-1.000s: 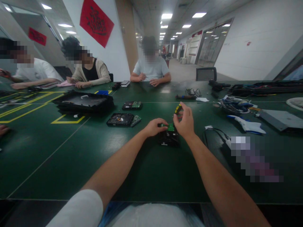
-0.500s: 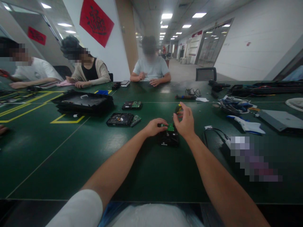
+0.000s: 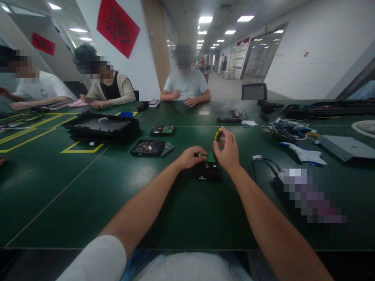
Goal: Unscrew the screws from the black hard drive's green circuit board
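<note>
A black hard drive [image 3: 208, 171] with a green circuit board [image 3: 210, 157] on top lies on the green table [image 3: 88, 187] in front of me. My left hand [image 3: 190, 157] rests on the drive's left far edge, fingers on the board. My right hand [image 3: 227, 150] grips a screwdriver with a yellow and black handle [image 3: 218, 134], held upright over the board's right side. The screwdriver's tip is hidden behind my fingers.
Two more opened drives [image 3: 150, 148] [image 3: 162, 130] and a stack of black trays [image 3: 101, 127] lie to the left. Cables and tools [image 3: 288, 130], a white glove [image 3: 306, 155] and a black cable [image 3: 263, 166] sit to the right. Three people sit across the table.
My right hand has turned slightly on the screwdriver, so its handle shows more above my fingers. My left hand and the drive have stayed in place.
</note>
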Demonstrator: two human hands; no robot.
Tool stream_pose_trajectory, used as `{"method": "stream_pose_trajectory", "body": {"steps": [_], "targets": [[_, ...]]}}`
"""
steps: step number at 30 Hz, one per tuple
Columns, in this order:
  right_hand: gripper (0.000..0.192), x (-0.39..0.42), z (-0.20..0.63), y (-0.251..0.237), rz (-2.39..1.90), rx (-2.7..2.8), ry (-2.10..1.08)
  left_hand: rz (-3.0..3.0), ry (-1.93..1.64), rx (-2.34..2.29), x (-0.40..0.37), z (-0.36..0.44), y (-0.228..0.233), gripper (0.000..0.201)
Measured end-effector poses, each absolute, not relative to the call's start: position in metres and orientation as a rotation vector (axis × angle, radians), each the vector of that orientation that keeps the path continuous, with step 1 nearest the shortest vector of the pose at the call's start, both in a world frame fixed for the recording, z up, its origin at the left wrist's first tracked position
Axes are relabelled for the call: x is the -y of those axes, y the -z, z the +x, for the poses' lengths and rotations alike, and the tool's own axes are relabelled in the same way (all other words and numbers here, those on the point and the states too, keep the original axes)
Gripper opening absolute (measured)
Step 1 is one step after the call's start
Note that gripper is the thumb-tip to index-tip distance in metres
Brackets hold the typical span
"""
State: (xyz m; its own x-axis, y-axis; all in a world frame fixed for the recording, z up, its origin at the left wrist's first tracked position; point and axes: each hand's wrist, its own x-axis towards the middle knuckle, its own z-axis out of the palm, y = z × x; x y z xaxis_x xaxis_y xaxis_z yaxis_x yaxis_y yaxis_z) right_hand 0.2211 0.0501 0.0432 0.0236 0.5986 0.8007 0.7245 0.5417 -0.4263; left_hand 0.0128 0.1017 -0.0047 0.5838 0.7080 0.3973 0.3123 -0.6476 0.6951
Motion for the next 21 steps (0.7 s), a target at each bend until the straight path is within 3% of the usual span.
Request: {"method": "stream_pose_trajectory", "body": {"steps": [21], "targets": [[0.067,-0.0492,0.2201,-0.0424,-1.143,1.684,0.158,2.253,-0.896,-0.78,-0.1043,0.0096,0.0069,0.028]]}}
